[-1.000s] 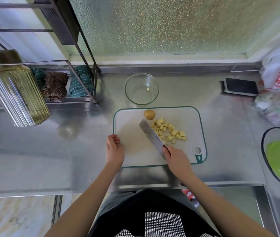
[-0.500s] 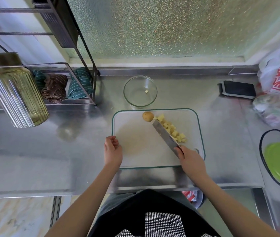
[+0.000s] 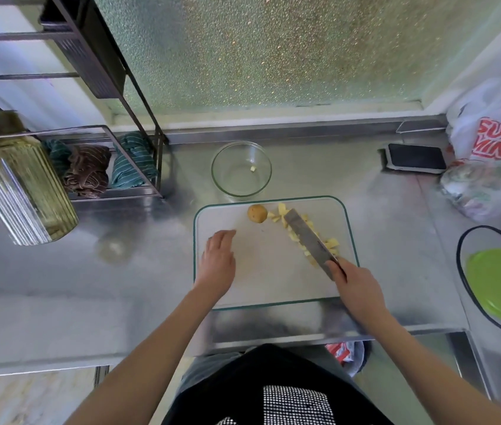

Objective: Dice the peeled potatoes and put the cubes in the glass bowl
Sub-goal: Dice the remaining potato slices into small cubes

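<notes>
A white cutting board [image 3: 261, 271] with a green rim lies on the steel counter. A whole round potato [image 3: 257, 213] sits at its far edge, beside a row of yellow potato cubes [image 3: 331, 243]. My right hand [image 3: 356, 286] grips the handle of a broad knife [image 3: 309, 237] whose blade lies across the cubes. My left hand [image 3: 218, 262] hovers over the board's left side, fingers relaxed, holding nothing. The glass bowl [image 3: 227, 176] stands just beyond the board with one cube [image 3: 253, 169] in it.
A wire rack [image 3: 138, 148] with folded cloths and a ribbed glass jar [image 3: 25, 191] stand at the left. A phone [image 3: 416, 157] and plastic bags [image 3: 497, 139] are at the back right. A clear bowl with a green lid [image 3: 500, 280] sits at the right edge.
The knife has swept to the right and toward the far edge, over the cubes. My left hand has uncurled and reached forward over the board.
</notes>
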A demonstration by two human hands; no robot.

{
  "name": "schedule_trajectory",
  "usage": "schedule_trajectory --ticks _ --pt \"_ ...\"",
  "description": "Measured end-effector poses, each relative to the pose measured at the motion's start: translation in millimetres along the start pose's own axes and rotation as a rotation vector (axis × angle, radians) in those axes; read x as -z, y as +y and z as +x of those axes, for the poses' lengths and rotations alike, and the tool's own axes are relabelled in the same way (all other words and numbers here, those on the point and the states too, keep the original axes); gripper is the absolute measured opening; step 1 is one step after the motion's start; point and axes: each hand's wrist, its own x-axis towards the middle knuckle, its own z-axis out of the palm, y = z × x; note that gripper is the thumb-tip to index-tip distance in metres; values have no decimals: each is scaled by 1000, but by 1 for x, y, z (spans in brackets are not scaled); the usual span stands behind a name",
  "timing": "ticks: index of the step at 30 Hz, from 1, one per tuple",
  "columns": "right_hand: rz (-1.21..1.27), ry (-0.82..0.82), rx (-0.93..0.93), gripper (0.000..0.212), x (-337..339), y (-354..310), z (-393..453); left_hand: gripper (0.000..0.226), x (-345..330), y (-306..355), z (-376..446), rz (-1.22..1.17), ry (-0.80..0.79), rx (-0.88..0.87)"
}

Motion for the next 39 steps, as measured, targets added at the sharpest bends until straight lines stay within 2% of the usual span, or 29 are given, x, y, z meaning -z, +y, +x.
schedule_trajectory --ticks 2,4,8,11,17,22,27,30,32,36,37,39 --pt "79 31 -34 24 4 3 -5 62 -2 15 25 94 -79 -86" --pt "180 73 -98 25 6 3 -10 60 -6 30 49 125 -114 -113" --pt "338 131 -231 26 -1 4 -19 43 -15 48 77 64 -68 41" --pt "380 135 -292 24 -8 3 -26 50 -21 50 86 140 -101 40" --pt "441 97 -326 23 -21 -6 -32 30 -27 47 89 140 -33 -34" --pt "424 81 -337 30 -25 -13 -35 29 -20 31 79 194 -51 -154" --pt "395 70 -247 29 -24 -31 -32 30 -7 7 40 146 -154 -343" --pt "406 51 -196 26 -30 -44 -32 31 -6 -10 7 95 -222 -374" --pt "384 33 -168 27 -37 -52 -33 35 -9 -16 -6 27 -215 -324" --pt "314 7 -59 27 -48 -69 -39 25 -5 -9 -22 -209 -98 -27" --pt "282 0 -31 28 -51 -73 -41 21 -4 -9 -24 -187 -79 -46" --pt "201 -2 11 32 -56 -81 -42 13 -4 -12 -27 -20 -90 -265"
